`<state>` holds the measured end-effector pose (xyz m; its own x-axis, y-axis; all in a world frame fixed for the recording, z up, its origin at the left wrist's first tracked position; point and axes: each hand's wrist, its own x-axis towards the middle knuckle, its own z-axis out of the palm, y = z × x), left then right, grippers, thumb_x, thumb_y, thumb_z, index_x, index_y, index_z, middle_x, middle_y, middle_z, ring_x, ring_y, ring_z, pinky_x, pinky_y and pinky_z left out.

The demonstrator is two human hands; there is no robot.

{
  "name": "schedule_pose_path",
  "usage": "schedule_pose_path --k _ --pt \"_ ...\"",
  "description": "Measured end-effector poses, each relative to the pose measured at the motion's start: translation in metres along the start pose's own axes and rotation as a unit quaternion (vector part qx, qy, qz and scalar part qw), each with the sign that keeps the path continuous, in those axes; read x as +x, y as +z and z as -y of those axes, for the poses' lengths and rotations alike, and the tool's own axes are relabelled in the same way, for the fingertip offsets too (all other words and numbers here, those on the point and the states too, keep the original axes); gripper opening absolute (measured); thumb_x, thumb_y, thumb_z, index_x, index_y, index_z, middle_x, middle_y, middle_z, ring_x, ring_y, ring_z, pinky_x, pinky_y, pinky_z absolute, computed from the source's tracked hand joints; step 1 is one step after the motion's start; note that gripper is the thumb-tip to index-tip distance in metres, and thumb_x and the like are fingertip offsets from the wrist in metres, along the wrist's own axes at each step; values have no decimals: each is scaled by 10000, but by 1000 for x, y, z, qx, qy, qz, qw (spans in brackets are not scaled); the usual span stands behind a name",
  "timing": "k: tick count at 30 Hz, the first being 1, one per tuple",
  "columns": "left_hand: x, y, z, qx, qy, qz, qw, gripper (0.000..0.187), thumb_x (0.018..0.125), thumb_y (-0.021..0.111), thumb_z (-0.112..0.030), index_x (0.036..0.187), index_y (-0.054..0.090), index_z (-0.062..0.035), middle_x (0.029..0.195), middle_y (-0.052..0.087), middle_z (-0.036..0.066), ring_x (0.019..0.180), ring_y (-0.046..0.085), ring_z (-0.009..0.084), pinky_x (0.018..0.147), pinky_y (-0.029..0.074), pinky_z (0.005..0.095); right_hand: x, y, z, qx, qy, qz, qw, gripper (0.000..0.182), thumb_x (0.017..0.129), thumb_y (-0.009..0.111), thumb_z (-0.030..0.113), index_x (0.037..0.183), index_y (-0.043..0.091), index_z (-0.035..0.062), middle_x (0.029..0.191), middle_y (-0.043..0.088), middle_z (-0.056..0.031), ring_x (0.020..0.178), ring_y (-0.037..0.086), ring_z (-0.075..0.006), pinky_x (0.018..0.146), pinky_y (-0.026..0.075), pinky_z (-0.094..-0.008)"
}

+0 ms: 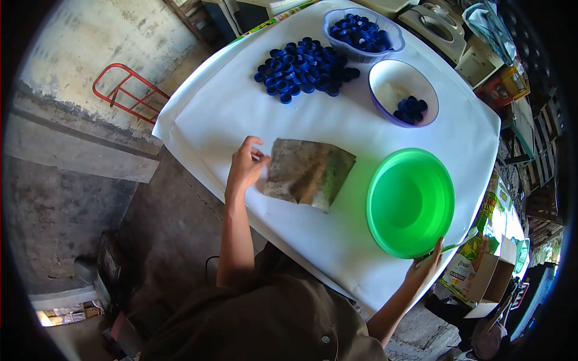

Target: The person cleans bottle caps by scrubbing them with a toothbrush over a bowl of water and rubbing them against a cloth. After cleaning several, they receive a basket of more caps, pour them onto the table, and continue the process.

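Observation:
My left hand [245, 163] is raised at the left edge of a worn brown cloth or sheet [308, 171], its fingers bent and apart with nothing visible between them. Beside the lower rim of a green basin [410, 203], my right hand [424, 268] holds a thin green-handled tool [453, 245] that points to the right. The basin looks empty. Many blue caps [304, 67] lie in a loose pile at the far side of the white table [229, 114].
A ribbed plastic basket [394, 37] full of blue caps stands behind a white and purple bowl [391, 84] with several caps inside. Left of the table is a red metal frame [129, 90]. An open cardboard box [490, 280] stands at the right.

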<state>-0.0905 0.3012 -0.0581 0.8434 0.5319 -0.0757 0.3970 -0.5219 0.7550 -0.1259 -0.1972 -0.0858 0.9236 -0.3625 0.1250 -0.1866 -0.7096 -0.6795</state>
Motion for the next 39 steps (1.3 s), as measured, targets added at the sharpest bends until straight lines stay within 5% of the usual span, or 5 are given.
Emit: schedule_pose_path --k 7,12,23,32,39 --pt "99 13 -41 -1 69 -32 997 385 800 819 -264 1086 657 -64 816 672 107 789 655 258 734 514 397 5 -7 42 371 263 -88 886 431 951 674 166 1355 561 68 1029 551 -104 915 586 -178 655 514 -269" --pt "122 46 -42 73 163 -98 979 398 758 855 -301 1011 630 -91 919 624 99 937 594 304 826 475 438 -20 -9 97 168 146 -274 936 361 941 717 301 777 464 101 617 464 19 507 398 -66 455 335 -242" --pt "127 60 -31 23 186 -85 979 221 795 766 -134 955 618 -98 971 606 70 943 583 283 829 445 442 -89 106 235 93 41 182 978 389 775 742 -19 1114 556 18 851 621 -152 586 602 -255 564 471 -393" --pt "62 32 -50 -137 234 14 962 389 813 699 12 1191 634 -55 1045 574 75 783 571 139 653 471 268 -84 120 217 20 -179 36 983 381 765 582 -117 1128 530 -14 889 579 -182 733 600 -348 668 466 -457" --pt "-30 40 -39 -218 222 112 944 349 833 716 -22 1171 642 -68 1097 568 79 837 600 153 693 505 269 -107 66 195 76 -81 232 966 393 805 574 -80 1170 428 -67 1217 499 -265 956 573 -451 772 484 -520"
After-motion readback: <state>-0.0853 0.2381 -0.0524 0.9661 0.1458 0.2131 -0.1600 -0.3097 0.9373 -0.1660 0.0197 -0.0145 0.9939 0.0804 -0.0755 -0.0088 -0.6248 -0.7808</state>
